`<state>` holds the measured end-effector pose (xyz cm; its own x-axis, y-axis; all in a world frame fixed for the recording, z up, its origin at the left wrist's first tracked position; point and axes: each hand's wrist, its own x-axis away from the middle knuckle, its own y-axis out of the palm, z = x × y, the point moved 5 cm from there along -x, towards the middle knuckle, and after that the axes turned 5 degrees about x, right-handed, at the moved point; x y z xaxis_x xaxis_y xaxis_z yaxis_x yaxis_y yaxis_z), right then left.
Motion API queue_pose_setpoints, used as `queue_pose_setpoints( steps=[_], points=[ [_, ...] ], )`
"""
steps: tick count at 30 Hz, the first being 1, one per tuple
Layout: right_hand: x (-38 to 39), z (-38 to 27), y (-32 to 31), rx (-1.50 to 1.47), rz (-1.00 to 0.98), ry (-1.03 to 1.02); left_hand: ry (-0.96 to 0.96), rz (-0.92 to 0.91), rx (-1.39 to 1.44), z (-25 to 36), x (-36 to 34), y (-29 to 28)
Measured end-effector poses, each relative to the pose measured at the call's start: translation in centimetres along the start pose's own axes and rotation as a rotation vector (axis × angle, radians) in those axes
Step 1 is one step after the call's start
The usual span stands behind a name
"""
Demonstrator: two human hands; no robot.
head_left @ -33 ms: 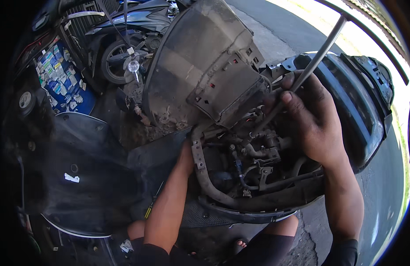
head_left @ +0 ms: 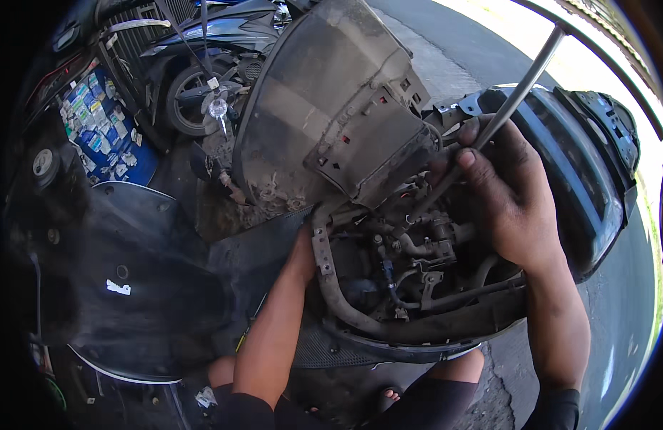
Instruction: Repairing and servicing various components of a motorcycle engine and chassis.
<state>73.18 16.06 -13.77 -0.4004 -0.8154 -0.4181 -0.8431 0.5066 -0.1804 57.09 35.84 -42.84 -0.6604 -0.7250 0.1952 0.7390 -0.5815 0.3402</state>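
The right hand's (head_left: 521, 204) grip closes round a metal rod (head_left: 525, 82); the left hand's (head_left: 303, 247) is hidden, unreadable. Plastic shell (head_left: 310, 93) tipped up, engine parts (head_left: 437, 249) bared; refitting undone.

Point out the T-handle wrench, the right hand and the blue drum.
T-handle wrench (head_left: 518, 90): head view, on the shaft below the crossbar.
Right hand (head_left: 515, 190): head view, on the back of the hand.
Blue drum (head_left: 103, 130): head view, on its label-covered side.
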Motion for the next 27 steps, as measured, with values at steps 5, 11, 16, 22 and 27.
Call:
queue_pose_setpoints(
  steps=[5,11,16,22,27],
  points=[
    [-0.2,0.5,0.2,0.006,-0.102,0.071,-0.065,-0.046,0.154,0.0,-2.0,-0.2],
    [-1.1,0.5,1.7,0.131,-0.154,0.048,-0.19,-0.027,-0.033,1.0,-0.4,-1.0],
    [-1.6,0.7,2.1,0.231,-0.262,0.048,-0.231,-0.103,0.027,-0.1,-1.1,-1.5],
    [-1.5,0.9,2.2,0.259,-0.264,0.099,-0.31,-0.231,0.068,-0.7,-1.9,-0.7],
    [-1.7,1.1,2.3,0.223,-0.252,0.117,-0.364,-0.352,0.104,-0.7,-2.7,0.4]
  ],
)
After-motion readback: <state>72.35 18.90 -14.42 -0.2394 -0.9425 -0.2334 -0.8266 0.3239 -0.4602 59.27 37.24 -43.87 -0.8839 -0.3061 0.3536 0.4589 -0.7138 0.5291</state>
